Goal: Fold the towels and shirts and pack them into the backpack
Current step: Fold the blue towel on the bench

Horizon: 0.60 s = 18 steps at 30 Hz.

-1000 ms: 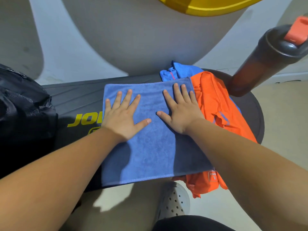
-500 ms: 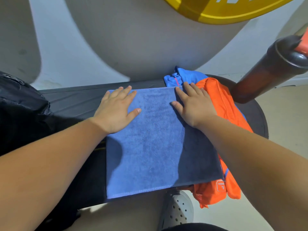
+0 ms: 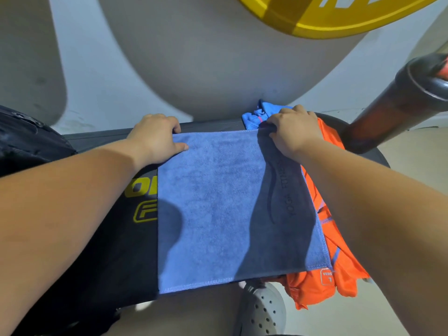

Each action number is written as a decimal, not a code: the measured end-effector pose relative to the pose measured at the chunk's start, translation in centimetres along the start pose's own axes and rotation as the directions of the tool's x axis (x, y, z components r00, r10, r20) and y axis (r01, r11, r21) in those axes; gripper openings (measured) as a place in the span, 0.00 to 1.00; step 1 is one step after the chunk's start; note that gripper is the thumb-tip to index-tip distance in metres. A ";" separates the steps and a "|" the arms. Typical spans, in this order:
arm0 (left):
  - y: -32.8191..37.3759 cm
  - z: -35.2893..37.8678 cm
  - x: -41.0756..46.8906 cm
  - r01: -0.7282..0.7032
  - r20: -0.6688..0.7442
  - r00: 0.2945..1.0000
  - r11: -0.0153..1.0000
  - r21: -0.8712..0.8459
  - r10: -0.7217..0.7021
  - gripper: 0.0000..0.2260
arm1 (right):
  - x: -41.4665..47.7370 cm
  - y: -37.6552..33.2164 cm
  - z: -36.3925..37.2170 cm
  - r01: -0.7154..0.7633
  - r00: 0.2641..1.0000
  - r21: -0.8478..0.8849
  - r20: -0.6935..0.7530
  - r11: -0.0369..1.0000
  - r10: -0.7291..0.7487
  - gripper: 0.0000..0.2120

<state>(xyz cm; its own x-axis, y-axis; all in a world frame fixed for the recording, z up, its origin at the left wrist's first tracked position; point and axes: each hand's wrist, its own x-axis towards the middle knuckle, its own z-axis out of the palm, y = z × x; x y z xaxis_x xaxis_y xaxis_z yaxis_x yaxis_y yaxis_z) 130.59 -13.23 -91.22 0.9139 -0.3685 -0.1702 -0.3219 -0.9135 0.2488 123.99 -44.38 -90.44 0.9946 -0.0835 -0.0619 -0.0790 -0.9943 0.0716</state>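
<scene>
**Head view, wide-angle lens.** Strong barrel distortion: the bench (image 3: pixel 116 251) edge and forearms bow toward the frame edges. Light is moderate and even, from above and behind the person. Arm shadows fall as two dark patches on the towel (image 3: pixel 218 202), L and R of ctr. Broad soft-edged shadows cross the wall (image 3: pixel 92 69). Small glare on the bottle (image 3: pixel 400 110) rim. Ctr sharp; corners slightly soft.

Left hand (image 3: pixel 155 136), right hand (image 3: pixel 294 132) (both curled)

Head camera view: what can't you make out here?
Head view:
backpack: cut off by the left edge; open or closed, unclear.
orange shirt: partly under the blue towel and right arm.
yellow lettering on the bench: covered by towel and left arm.
</scene>
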 end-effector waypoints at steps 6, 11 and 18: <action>0.6 -0.9 0.6 0.210 0.044 0.978 0.967 -0.143 -0.206 0.11 | 0.1 0.4 -0.6 -0.017 1.000 -0.017 0.007 1.000 0.017 0.13; 1.0 -1.6 0.5 0.272 0.110 0.959 0.955 -0.115 -0.260 0.13 | 0.2 1.1 -0.8 -0.053 0.998 0.025 0.030 0.998 0.052 0.15; 0.6 -1.3 0.4 0.325 0.059 0.944 0.891 -0.319 -0.323 0.10 | -1.0 0.2 -0.2 -0.122 0.979 0.560 -0.069 0.820 0.193 0.04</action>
<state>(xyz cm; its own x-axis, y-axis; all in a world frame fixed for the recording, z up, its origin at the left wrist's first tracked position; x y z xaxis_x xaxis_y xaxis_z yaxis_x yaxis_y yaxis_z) 131.09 -13.74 -89.90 0.9526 -0.0630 -0.2976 0.0888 -0.8781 0.4701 123.03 -44.47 -90.20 0.9629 -0.2689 0.0222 -0.2237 -0.8418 -0.4912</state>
